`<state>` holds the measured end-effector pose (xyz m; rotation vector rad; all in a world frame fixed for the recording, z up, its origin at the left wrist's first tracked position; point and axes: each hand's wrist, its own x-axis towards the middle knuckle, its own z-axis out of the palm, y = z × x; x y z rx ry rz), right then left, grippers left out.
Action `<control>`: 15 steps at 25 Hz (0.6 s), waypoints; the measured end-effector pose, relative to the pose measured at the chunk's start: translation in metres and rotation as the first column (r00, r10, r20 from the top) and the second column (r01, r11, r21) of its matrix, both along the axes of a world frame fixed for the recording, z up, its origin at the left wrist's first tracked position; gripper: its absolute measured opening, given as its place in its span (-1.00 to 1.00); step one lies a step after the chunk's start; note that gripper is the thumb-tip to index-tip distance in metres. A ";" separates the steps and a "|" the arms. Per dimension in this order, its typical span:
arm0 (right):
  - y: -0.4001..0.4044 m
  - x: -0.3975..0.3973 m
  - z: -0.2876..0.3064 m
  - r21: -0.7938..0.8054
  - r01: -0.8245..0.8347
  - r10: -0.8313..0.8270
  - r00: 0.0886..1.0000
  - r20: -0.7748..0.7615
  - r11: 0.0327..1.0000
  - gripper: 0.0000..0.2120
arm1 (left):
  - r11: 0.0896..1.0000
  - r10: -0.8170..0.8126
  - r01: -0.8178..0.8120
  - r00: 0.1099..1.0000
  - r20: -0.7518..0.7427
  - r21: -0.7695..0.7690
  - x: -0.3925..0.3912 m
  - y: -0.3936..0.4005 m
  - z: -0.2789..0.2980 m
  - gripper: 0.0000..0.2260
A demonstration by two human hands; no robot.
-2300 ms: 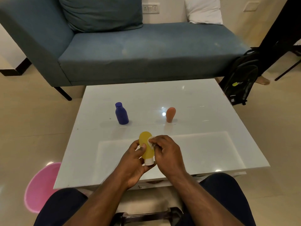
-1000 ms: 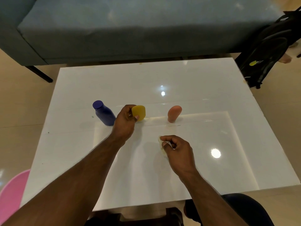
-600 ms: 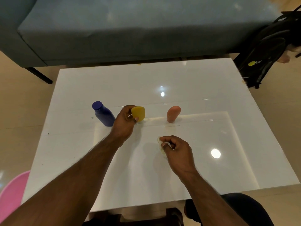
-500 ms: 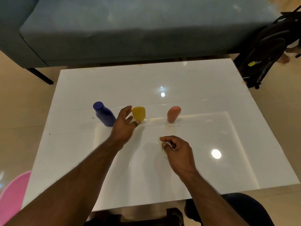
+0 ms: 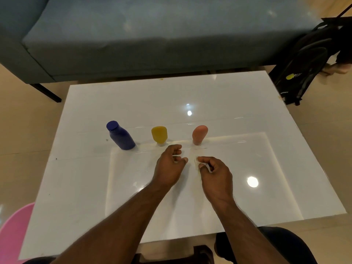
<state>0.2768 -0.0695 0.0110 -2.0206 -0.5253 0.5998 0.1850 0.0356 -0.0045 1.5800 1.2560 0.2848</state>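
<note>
The right hand (image 5: 215, 174) hovered low over the tabletop (image 5: 247, 115), just right of its middle. Its fingers (image 5: 205, 160) were curled in tight and pinched a small white piece (image 5: 202, 165) against the thumb. Only a sliver of the piece showed between the fingertips, so what it was could not be told.

The left hand (image 5: 169, 166) hung just beside the right one, the two thumbs close but apart. Its fingers were loosely curled around nothing, the palm turned toward the right hand.

Three bottles stood in a row across the tabletop, beyond both hands and well apart from one another. The yellow bottle (image 5: 159, 136) was the middle one, standing with its narrow pale end down on the tabletop. It was near the left hand's knuckles but not touching them. The blue bottle (image 5: 120, 138) stood to its left, upright with its cap on. The orange bottle (image 5: 199, 134) stood to its right, beyond the gap between the hands.

A grey-blue sofa (image 5: 152, 35) ran along the far side of the tabletop. A black backpack (image 5: 302, 63) leaned on the floor at the far right corner. Part of a pink round thing (image 5: 11, 235) showed on the floor at the near left.
</note>
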 end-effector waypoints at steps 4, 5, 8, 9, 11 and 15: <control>0.000 0.006 0.002 0.026 0.061 -0.061 0.998 0.004 0.998 -0.83 | 0.997 -0.072 0.072 0.997 -0.004 0.015 0.035 0.014 0.004 -0.46; -0.001 0.007 0.002 0.027 0.066 -0.066 0.998 0.010 0.997 -0.84 | 0.996 -0.086 0.086 0.996 -0.012 0.027 0.042 0.016 0.005 -0.44; -0.003 0.013 0.002 0.026 0.097 -0.098 0.995 0.029 0.995 -0.86 | 0.994 -0.098 0.098 0.995 -0.010 0.057 0.059 0.020 0.002 -0.45; -0.004 0.013 0.002 0.029 0.106 -0.107 0.994 0.025 0.994 -0.86 | 0.993 -0.098 0.097 0.995 0.001 0.060 0.062 0.021 0.001 -0.47; -0.004 0.016 0.002 0.039 0.111 -0.112 0.993 0.024 0.993 -0.84 | 0.993 -0.097 0.096 0.995 0.011 0.073 0.068 0.020 0.000 -0.54; -0.004 0.020 0.001 0.059 0.114 -0.116 0.993 0.033 0.992 -0.77 | 0.993 -0.090 0.091 0.996 -0.019 0.073 0.078 0.020 0.001 -0.65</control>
